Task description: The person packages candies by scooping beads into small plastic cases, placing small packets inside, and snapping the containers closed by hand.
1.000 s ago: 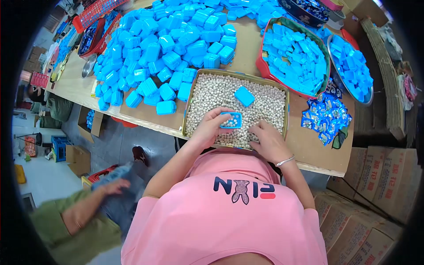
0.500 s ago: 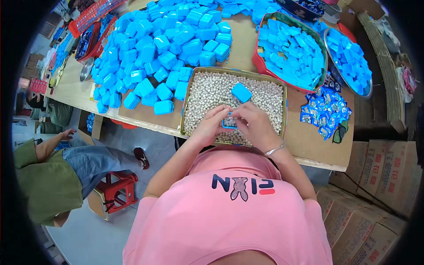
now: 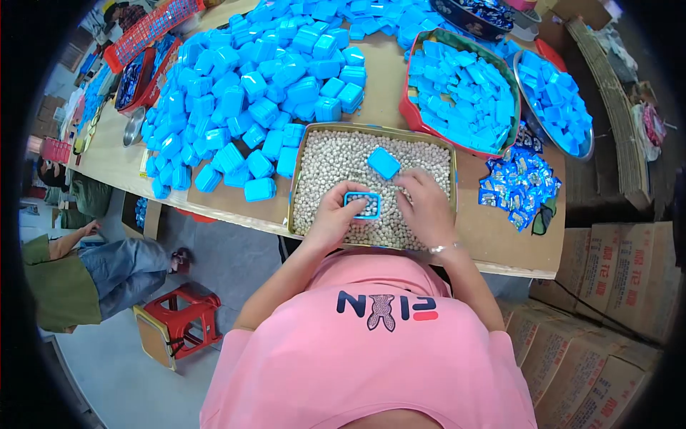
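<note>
My left hand [image 3: 331, 217] grips a small blue open box [image 3: 362, 206] with pale beads in it, thumb over its edge. Under both hands lies a rectangular tray [image 3: 291, 207] full of pale round beads [image 3: 329, 154]. A blue lid-like piece [image 3: 384, 164] rests on the beads near the tray's middle. My right hand [image 3: 426, 207] is over the right part of the tray, its thumb and fingers apart beside the blue piece, with nothing visible between them.
Closed blue boxes [image 3: 250, 100] are heaped behind and left. A red-rimmed container [image 3: 409, 114] and a metal bowl [image 3: 590, 147] hold blue pieces. Small blue packets [image 3: 519, 187] lie right. Cartons [image 3: 614, 272] stand lower right. Another person [image 3: 71, 279] and a red stool [image 3: 187, 314] are at left.
My right hand has moved away from the small box toward the blue piece, and its fingers have parted. The box's beads show again. The other person has moved left, away from the stool.
</note>
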